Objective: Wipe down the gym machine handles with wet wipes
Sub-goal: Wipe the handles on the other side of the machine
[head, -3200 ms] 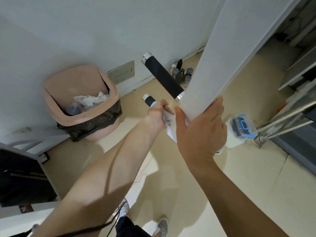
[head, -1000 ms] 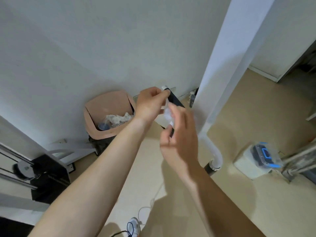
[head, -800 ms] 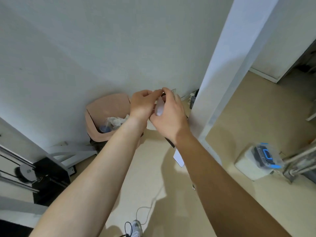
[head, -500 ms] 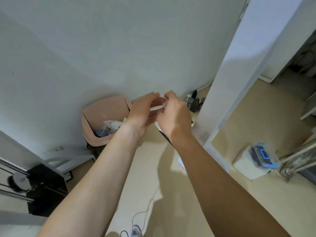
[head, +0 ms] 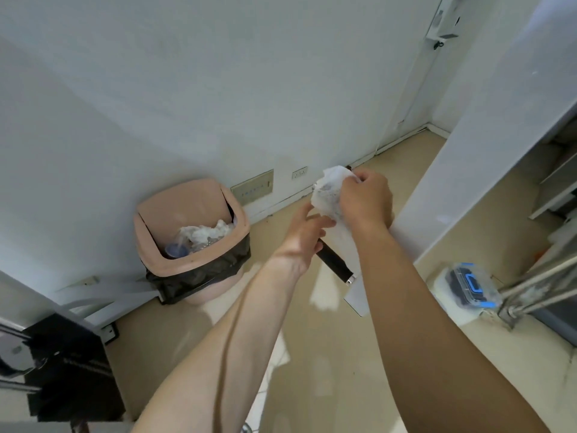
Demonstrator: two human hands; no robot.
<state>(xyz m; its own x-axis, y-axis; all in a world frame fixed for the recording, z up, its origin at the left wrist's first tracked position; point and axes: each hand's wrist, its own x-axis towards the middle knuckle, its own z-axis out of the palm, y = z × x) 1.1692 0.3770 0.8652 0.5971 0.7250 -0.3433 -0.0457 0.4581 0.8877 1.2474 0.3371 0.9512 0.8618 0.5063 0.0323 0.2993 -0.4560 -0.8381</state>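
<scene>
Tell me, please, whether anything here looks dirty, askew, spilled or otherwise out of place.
Nothing is spilled or broken. The wipe pinched in the right hand carries grey smudges, so it looks used. The plastic box sits on the floor, an odd spot, and the bin holds crumpled paper.

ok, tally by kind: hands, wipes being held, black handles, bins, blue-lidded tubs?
hands: 2 (left hand, right hand)
wet wipe, held: 1
black handle: 1
bin: 1
blue-lidded tub: 1
total: 6
</scene>
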